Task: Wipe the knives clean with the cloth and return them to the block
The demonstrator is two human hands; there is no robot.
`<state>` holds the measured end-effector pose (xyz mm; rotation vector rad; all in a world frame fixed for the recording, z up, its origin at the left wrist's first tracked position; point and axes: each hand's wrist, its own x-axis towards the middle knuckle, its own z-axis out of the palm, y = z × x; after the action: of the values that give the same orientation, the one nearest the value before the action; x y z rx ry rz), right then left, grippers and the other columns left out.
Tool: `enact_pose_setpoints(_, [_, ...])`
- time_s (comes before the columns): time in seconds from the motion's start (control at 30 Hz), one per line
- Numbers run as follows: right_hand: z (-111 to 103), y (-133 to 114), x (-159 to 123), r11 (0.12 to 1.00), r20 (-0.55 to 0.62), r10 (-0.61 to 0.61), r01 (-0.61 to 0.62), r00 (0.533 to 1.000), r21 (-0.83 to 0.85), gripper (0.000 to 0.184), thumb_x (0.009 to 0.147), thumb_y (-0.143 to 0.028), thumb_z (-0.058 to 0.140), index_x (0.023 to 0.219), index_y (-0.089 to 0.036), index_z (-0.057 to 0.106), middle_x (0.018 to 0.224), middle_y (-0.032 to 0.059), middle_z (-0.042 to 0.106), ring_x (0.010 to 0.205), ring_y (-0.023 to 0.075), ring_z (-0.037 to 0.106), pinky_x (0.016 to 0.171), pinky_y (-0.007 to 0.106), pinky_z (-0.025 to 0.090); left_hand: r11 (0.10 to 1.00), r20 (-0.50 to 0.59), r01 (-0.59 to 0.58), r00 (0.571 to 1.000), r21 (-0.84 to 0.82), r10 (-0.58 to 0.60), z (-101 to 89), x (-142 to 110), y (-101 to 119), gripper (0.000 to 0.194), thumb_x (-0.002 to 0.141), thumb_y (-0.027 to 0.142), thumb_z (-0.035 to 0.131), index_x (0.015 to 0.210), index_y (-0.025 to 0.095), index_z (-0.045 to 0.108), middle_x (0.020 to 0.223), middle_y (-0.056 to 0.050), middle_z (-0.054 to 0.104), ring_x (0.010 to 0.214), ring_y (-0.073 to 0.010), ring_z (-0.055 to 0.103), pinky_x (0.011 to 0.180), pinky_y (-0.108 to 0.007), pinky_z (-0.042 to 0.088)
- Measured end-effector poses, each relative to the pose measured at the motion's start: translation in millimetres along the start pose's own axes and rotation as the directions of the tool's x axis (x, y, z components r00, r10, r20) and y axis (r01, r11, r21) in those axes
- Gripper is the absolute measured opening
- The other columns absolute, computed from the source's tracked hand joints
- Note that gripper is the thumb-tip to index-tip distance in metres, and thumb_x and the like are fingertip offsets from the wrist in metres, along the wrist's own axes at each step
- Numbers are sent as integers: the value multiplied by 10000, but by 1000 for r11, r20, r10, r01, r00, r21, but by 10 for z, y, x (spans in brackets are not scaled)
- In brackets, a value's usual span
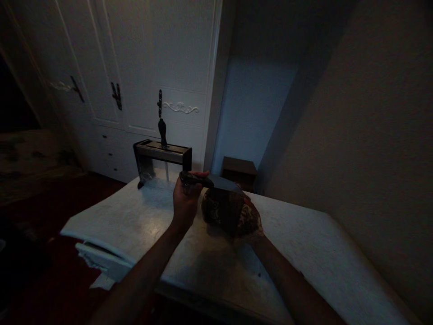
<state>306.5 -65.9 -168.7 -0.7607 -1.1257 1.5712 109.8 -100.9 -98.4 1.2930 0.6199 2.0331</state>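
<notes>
My left hand point(187, 198) is closed around the dark handle of a knife point(225, 183). The broad blade points right, towards my other hand. My right hand point(255, 225) is closed on a dark brown patterned cloth point(221, 210), which is bunched up just below the blade. Part of the cloth covers the fingers, and the blade's lower edge meets the cloth or lies right in front of it. In the dim light I cannot tell which. Both hands are above the pale table point(291, 234).
Behind my left hand stands a knife block point(162, 151) with clear sides and one dark-handled tool point(162, 131) upright in it. Past the table are a white wardrobe point(142, 58) and a small brown cabinet point(239, 166). A drawer point(104, 259) juts out at the table's front left.
</notes>
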Motion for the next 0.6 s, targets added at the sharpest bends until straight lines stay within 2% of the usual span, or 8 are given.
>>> enact_pose_setpoints(0.13, [79, 24, -64, 976, 87, 152, -164, 985, 145, 477, 700, -662, 651, 871, -222, 718, 948, 96, 728, 988, 297, 680, 803, 408, 563, 992, 94, 99, 990, 73, -106, -33, -246, -137, 379, 789, 411, 725, 1044, 216, 524, 1114, -93, 687, 1118, -244, 645, 1024, -431, 487])
enact_pose_setpoints(0.27, [123, 31, -111, 964, 101, 202, -216, 974, 154, 483, 734, -659, 625, 835, -191, 692, 843, 91, 718, 927, 282, 686, 733, 375, 560, 983, 159, 177, 971, 39, -181, -54, -397, -238, 412, 749, 399, 754, 1034, 234, 506, 1142, -95, 689, 1180, -252, 617, 1092, -467, 430])
enact_pose_setpoints(0.37, [151, -18, -126, 956, 70, 219, -228, 973, 182, 434, 684, -615, 686, 794, -197, 659, 773, 58, 703, 881, 272, 690, 751, 369, 558, 969, 199, 248, 949, 16, -247, -109, -423, -271, 389, 740, 337, 765, 1032, 233, 530, 1176, -93, 684, 1201, -252, 605, 1105, -474, 416])
enact_pose_setpoints(0.43, [161, -45, -125, 953, 28, 228, -229, 973, 200, 404, 644, -569, 742, 768, -196, 645, 745, 43, 695, 859, 260, 689, 786, 357, 554, 947, 230, 321, 921, 12, -315, -163, -416, -286, 380, 733, 278, 774, 1041, 231, 557, 1210, -85, 674, 1197, -247, 608, 1092, -466, 431])
enact_pose_setpoints(0.5, [154, -47, -117, 953, -31, 216, -204, 976, 225, 392, 622, -536, 778, 755, -194, 641, 728, 35, 691, 808, 243, 684, 788, 341, 554, 914, 289, 406, 874, 4, -390, -218, -403, -303, 375, 712, 227, 788, 1029, 227, 586, 1248, -76, 660, 1207, -243, 602, 1084, -447, 444])
enact_pose_setpoints(0.6, [105, -7, -94, 957, -139, 180, -141, 974, 253, 377, 620, -517, 800, 720, -200, 621, 688, 26, 676, 676, 211, 654, 707, 323, 558, 855, 346, 519, 798, 24, -494, -288, -388, -334, 385, 665, 213, 815, 998, 217, 620, 1273, -70, 648, 1194, -245, 610, 1053, -414, 474])
